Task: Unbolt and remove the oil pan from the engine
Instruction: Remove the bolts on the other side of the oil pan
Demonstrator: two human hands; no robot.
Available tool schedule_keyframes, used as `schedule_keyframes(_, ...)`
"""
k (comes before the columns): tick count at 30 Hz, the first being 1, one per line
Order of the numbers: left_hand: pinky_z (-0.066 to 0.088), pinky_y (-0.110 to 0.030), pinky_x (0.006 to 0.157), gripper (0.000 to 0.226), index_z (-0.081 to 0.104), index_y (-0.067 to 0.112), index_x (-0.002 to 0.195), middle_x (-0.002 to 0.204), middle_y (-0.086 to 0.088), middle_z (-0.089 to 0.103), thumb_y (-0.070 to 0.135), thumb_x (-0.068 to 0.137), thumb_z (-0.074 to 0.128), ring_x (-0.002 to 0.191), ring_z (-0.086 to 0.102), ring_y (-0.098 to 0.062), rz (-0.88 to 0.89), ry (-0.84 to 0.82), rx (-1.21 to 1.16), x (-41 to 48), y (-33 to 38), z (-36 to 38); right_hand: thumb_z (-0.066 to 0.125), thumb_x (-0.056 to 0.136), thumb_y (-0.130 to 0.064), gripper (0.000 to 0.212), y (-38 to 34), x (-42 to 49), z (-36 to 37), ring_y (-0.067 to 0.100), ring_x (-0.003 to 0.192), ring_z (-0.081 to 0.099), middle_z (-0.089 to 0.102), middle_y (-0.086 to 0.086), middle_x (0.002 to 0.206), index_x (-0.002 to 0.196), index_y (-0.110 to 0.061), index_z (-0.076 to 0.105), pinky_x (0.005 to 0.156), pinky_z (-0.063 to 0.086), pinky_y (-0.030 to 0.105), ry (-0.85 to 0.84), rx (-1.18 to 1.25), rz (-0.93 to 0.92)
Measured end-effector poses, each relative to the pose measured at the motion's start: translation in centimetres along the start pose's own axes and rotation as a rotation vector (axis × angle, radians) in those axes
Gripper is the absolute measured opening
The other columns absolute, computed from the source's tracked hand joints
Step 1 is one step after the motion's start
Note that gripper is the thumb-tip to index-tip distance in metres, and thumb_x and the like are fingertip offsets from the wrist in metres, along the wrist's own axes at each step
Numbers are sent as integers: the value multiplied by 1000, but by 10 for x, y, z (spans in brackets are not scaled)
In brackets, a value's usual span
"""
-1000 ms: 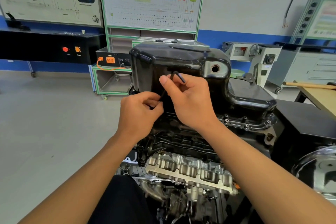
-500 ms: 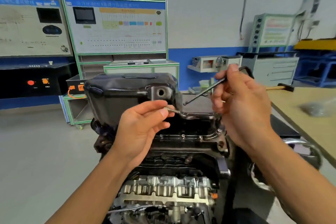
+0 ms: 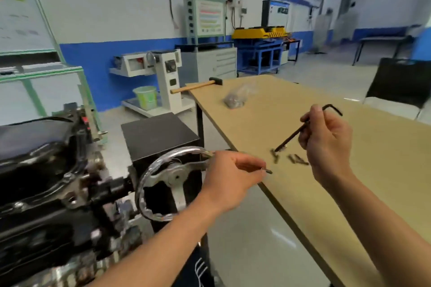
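We've swung rt from oil pan [image 3: 35, 137], still on engine [image 3: 46, 228] at L, to table [image 3: 268, 119]: L hand [image 3: 231, 177] pinches 1 bolt [image 3: 268, 171] over its edge, R hand [image 3: 326, 144] grips hex key [image 3: 292, 135] above loose bolts [image 3: 297, 159].

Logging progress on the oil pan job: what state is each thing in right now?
Left hand: pinches a bolt at the table edge.
Right hand: grips the hex key, tip pointing down.
Loose bolts: lying on the table.
Oil pan: on the engine, not lifted off.
Hammer: lying at the table's far end.
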State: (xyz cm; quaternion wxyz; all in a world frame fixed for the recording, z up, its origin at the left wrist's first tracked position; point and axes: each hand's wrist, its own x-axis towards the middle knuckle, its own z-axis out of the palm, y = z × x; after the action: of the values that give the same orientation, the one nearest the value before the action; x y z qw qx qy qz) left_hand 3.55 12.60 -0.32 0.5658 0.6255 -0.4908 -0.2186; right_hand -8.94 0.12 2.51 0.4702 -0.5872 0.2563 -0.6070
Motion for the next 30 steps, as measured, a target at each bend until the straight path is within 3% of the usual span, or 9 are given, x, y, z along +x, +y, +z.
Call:
schedule_keyframes(3, 45, -2, 64, 15, 80, 16, 93, 76, 18, 71, 8, 80, 79, 67, 63, 13, 43, -49, 106, 35, -17, 48, 47, 105, -30, 41, 31, 18, -30, 15, 52, 44, 48, -1, 55, 68, -19, 59, 51, 34, 33, 164, -68, 33)
schedule_keyframes(6, 47, -2, 71, 17, 79, 14, 99, 91, 6, 77, 11, 82, 78, 73, 64, 12, 46, -51, 212, 59, -38, 75, 47, 103, -33, 42, 42, 33, -41, 22, 59, 44, 49, 6, 59, 66, -20, 60, 58, 36, 38, 239, -117, 9)
schedule_keyframes(13, 44, -1, 64, 23, 78, 15, 102, 76, 21, 67, 12, 79, 80, 67, 62, 15, 53, -37, 215, 73, -59, 87, 49, 104, -33, 44, 63, 26, -33, 15, 51, 42, 49, 4, 55, 65, -14, 59, 49, 33, 31, 88, -277, -15)
schedule_keyframes(16, 49, -12, 75, 30, 75, 19, 109, 87, 10, 72, 9, 81, 79, 74, 65, 3, -37, -66, 63, 69, -53, 73, 50, 105, -29, 45, 65, 20, -30, 5, 47, 40, 50, -11, 48, 65, -8, 57, 47, 33, 19, 50, -306, -20)
schedule_keyframes(18, 51, -14, 81, 32, 72, 25, 110, 99, 9, 74, 4, 86, 73, 87, 69, -4, -55, -136, -2, 58, -48, 53, 50, 105, -28, 45, 64, 11, -25, 6, 47, 40, 49, -9, 51, 64, -11, 55, 49, 34, 22, 19, -313, -12)
schedule_keyframes(23, 54, -28, 96, 43, 64, 21, 125, 109, 4, 74, 2, 87, 61, 102, 69, -7, 42, -234, 43, 2, -14, -27, 52, 104, -28, 40, 34, -38, 26, 4, 46, 41, 47, -13, 48, 66, -17, 59, 48, 31, 14, -277, -336, -153)
schedule_keyframes(25, 57, -34, 90, 31, 69, 20, 119, 105, 1, 76, 13, 89, 64, 100, 71, -16, 92, -150, 58, -27, 4, -68, 53, 102, -32, 40, 9, -66, 62, 5, 48, 43, 49, -10, 52, 65, -16, 57, 49, 31, 10, -445, -246, -263)
schedule_keyframes(27, 58, -28, 85, 23, 74, 25, 111, 102, 5, 77, 14, 92, 65, 98, 72, -13, 119, -31, 74, -62, 16, -114, 55, 102, -28, 37, -19, -94, 103, 5, 52, 49, 55, -10, 58, 67, -18, 61, 53, 37, 13, -636, -92, -340)
schedule_keyframes(30, 57, -22, 75, 26, 77, 41, 99, 92, 13, 77, 18, 88, 69, 85, 73, -6, 161, 281, 170, -128, 24, -183, 64, 98, -16, 22, -52, -135, 167, 24, 64, 64, 70, 4, 71, 81, -9, 76, 60, 52, 35, -913, 146, -328)
